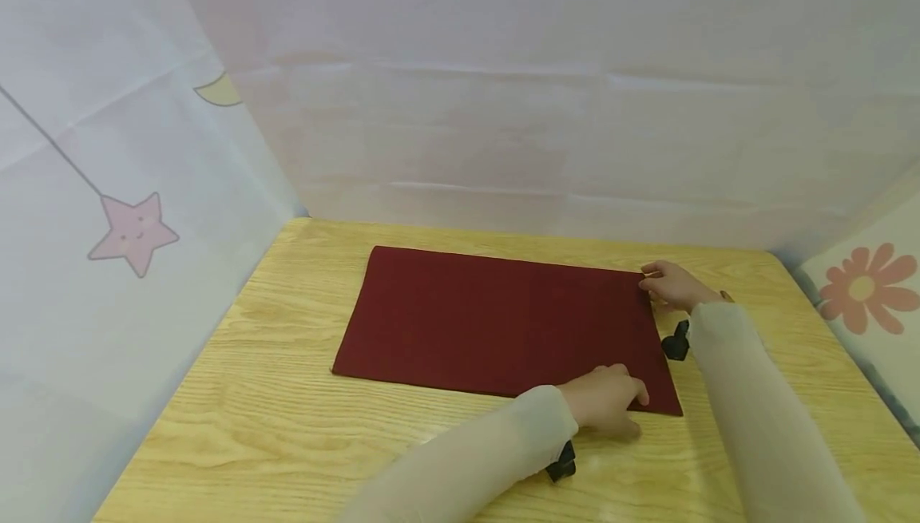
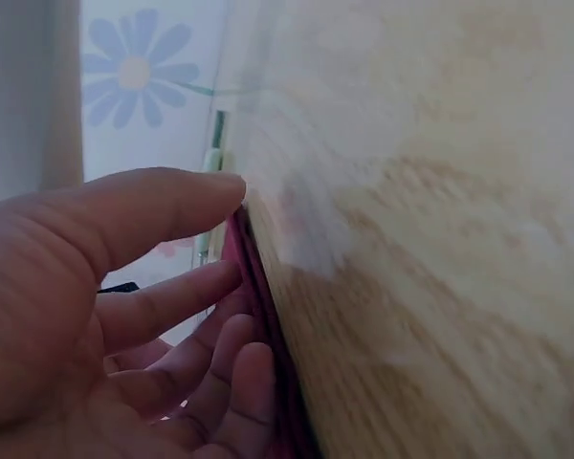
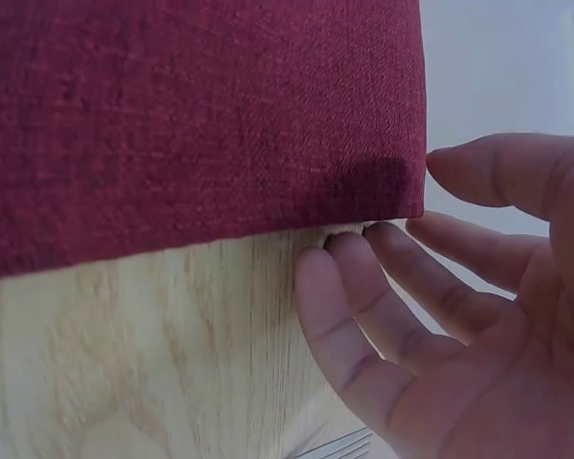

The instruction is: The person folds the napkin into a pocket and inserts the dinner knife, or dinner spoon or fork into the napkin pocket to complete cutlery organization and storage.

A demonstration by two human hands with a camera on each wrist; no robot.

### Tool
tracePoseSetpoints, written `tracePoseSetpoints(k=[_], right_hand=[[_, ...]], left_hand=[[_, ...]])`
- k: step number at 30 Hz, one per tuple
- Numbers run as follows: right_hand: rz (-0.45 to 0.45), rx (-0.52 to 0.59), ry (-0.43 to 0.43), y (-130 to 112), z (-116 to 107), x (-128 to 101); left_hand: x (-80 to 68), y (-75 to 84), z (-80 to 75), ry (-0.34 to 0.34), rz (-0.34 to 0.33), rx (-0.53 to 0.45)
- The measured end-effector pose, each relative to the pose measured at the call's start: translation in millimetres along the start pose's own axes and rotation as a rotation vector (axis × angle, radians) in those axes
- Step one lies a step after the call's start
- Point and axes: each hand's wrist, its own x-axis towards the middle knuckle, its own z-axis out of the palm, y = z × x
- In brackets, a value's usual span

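Observation:
A dark red folded cloth (image 1: 496,319) with a woven texture lies flat on the wooden table. My left hand (image 1: 606,398) is over its near edge, toward the right end. In the left wrist view, the thumb (image 2: 187,196) reaches the cloth's edge (image 2: 258,277) while the loosely bent fingers (image 2: 187,296) rest against the cloth. At the far right corner is my right hand (image 1: 676,285). The right wrist view shows its thumb (image 3: 488,172) touching one side of the cloth corner (image 3: 392,182), with spread fingers (image 3: 330,301) along the adjoining edge.
The light wooden table (image 1: 237,371) extends around the cloth. A pale fabric wall (image 1: 503,132) rises behind it, and side walls carry a pink star (image 1: 133,233) and a red flower (image 1: 862,289). Black wrist devices (image 1: 676,342) hang under both sleeves.

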Motion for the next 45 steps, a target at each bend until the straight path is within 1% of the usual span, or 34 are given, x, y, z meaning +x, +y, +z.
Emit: tracePoseSetpoints(k=[3, 6, 9, 14, 17, 19, 22, 24, 27, 31, 33, 35, 36, 38, 40, 42, 45], right_hand=[[-0.017, -0.019, -0.013, 0, -2, 1], [-0.032, -0.013, -0.027, 2, -5, 2], [-0.032, 0.002, -0.027, 6, -6, 3], [-0.035, 0.024, 0.002, 10, -6, 5], [-0.043, 0.028, 0.046, 8, -5, 6], [-0.036, 0.021, 0.074, 5, -5, 6], [-0.018, 0.025, 0.089, 3, -6, 3], [-0.009, 0.035, 0.087, 2, -7, 2], [-0.024, 0.036, 0.083, 1, -10, 2], [-0.067, -0.021, 0.063, -2, -17, 3], [-0.088, -0.058, 0.045, -4, -22, 4], [-0.104, -0.096, 0.028, -8, -25, 4], [-0.112, -0.112, 0.02, -10, -27, 3], [-0.124, -0.134, 0.013, -14, -30, 0], [-0.138, -0.132, 0.007, -21, -33, -3], [-0.151, -0.113, 0.003, -27, -35, -5], [-0.172, -0.071, 0.003, -37, -36, -8]], left_hand=[[3.7, 3.4, 0.7, -0.005, -0.042, 0.013], [7.1, 6.8, -0.2, 0.014, -0.052, 0.052], [10.8, 11.1, 0.7, 0.049, -0.045, 0.107], [15.0, 17.6, 6.0, 0.113, -0.056, 0.184], [15.2, 20.0, 8.3, 0.154, -0.064, 0.222], [14.9, 21.5, 9.0, 0.178, -0.06, 0.263], [14.8, 24.6, 9.4, 0.204, -0.051, 0.331], [15.3, 27.4, 9.9, 0.204, -0.052, 0.372], [17.5, 30.1, 12.6, 0.19, -0.076, 0.391], [17.2, 31.0, 14.1, 0.17, -0.127, 0.4], [13.8, 30.4, 11.6, 0.176, -0.134, 0.422], [8.0, 29.9, 5.9, 0.185, -0.132, 0.432], [5.4, 29.1, 3.2, 0.192, -0.135, 0.419], [-0.3, 27.2, -2.3, 0.205, -0.147, 0.351], [-5.7, 23.7, -8.0, 0.215, -0.16, 0.251], [-10.9, 18.3, -12.5, 0.241, -0.163, 0.139], [-20.0, 7.6, -18.2, 0.299, -0.125, 0.006]])
